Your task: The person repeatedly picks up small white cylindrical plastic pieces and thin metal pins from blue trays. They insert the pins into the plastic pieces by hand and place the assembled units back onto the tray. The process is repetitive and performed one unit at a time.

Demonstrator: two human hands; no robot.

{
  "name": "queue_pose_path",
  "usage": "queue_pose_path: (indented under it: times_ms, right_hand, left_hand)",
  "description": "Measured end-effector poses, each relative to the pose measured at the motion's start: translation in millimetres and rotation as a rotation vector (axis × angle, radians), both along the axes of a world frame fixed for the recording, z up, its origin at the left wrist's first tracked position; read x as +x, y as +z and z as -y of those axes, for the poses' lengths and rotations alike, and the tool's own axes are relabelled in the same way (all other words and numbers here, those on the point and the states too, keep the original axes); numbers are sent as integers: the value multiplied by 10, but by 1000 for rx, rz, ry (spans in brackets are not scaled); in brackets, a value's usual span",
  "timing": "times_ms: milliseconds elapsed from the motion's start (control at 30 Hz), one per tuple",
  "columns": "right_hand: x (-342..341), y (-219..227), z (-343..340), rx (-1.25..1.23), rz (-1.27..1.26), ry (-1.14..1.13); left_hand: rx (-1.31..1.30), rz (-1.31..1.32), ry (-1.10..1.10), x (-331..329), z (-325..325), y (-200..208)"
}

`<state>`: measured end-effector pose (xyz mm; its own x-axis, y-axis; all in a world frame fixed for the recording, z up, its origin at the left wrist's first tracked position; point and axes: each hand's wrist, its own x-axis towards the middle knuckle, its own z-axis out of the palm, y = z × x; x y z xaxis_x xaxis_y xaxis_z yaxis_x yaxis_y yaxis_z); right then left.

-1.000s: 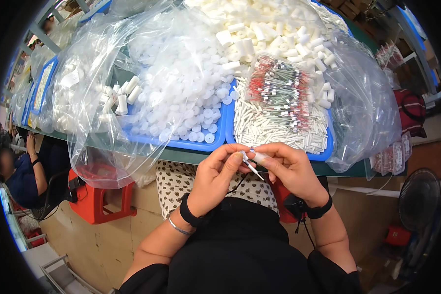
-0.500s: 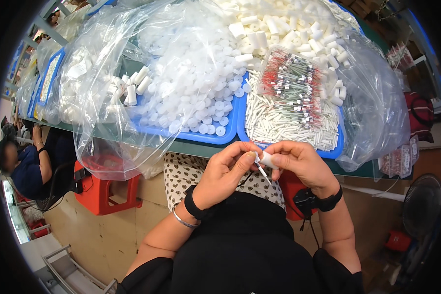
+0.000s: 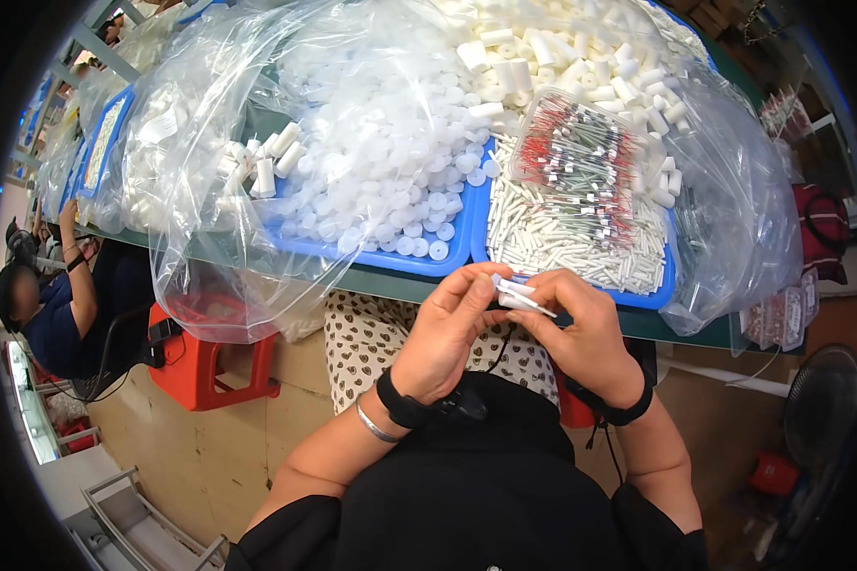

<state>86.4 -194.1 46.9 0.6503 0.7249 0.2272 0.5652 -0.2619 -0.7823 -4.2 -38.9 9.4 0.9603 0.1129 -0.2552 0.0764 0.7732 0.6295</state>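
Note:
My left hand [image 3: 459, 319] is closed, thumb and forefinger pinching one end of a thin white stick [image 3: 535, 306]. My right hand [image 3: 586, 328] is closed on a small white foam cylinder [image 3: 518, 288] beside the stick. The fingertips of both hands nearly meet, in front of the tray edge. Fingers hide part of both pieces, so I cannot tell whether the stick sits in the cylinder or only lies against it.
A blue tray [image 3: 479, 214] holds short white sticks [image 3: 552, 238] and a clear box of red-and-green wired parts [image 3: 581, 152]. Translucent discs [image 3: 390, 190] fill another tray. White foam cylinders [image 3: 590, 67] pile behind. Clear plastic bags [image 3: 209, 285] drape over the table edge. A person [image 3: 52, 305] sits at left.
The white cylinder has turned between my hands, and the stick now points more to the right instead of down. The seated person's arm has risen toward the table.

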Motion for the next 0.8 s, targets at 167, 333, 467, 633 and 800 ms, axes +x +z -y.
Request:
queue_pose_path:
  times_ms: [167, 333, 467, 633, 800]
  right_hand:
    - [-19, 14, 9, 95, -498, -68]
    - [71, 85, 77, 111, -942, -13]
    - [4, 72, 103, 116, -793, 6]
    - [196, 282, 299, -62, -382, 23]
    - [957, 471, 608, -203, 146, -447]
  left_hand:
    - [237, -57, 42, -37, 26, 53]
    - [432, 6, -26, -20, -20, 79]
    - [481, 49, -104, -12, 53, 126]
    - [261, 20, -91, 58, 7, 56]
    - [0, 27, -135, 74, -48, 81]
